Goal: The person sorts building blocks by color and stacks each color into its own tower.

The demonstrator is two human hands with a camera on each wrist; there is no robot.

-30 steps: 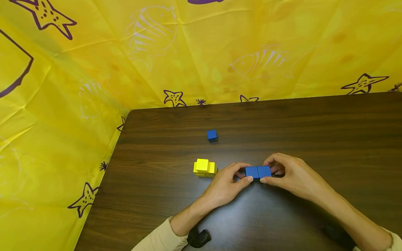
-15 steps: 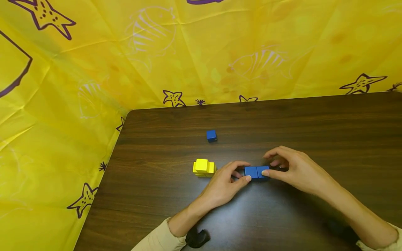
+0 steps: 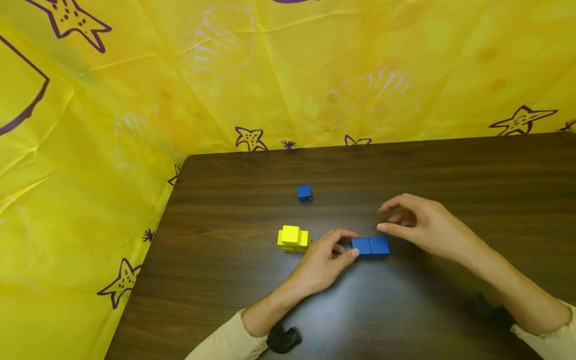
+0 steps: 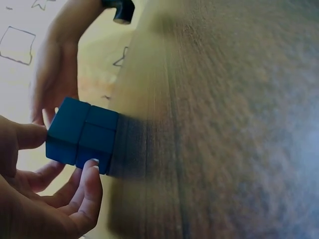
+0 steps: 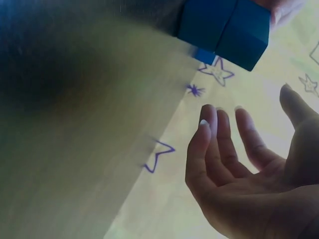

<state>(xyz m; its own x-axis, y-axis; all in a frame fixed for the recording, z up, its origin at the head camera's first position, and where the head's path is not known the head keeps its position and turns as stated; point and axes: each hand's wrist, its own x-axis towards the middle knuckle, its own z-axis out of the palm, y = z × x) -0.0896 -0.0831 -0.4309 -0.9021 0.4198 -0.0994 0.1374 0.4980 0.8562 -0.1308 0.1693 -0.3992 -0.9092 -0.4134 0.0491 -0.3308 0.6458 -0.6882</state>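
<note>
Blue blocks [image 3: 379,245] sit joined in a small group on the table in front of me, two square tops showing side by side. My left hand [image 3: 321,260] holds their left end between thumb and fingers. Seen from the left wrist, the blue group [image 4: 70,124] is stacked in two layers, with fingertips at its sides. My right hand [image 3: 427,225] hovers just behind and right of the blocks, fingers loosely bent and apart from them. In the right wrist view that hand [image 5: 249,184] has nothing between its fingers.
A stepped group of yellow blocks [image 3: 294,239] stands left of my left hand. Farther back lies a single blue cube [image 3: 304,193]. The dark wooden table [image 3: 216,290] meets a yellow patterned cloth [image 3: 306,75] behind and on the left.
My right hand has let go of the blue blocks' right end and moved up and back from them. The left hand keeps its hold, nearly still.
</note>
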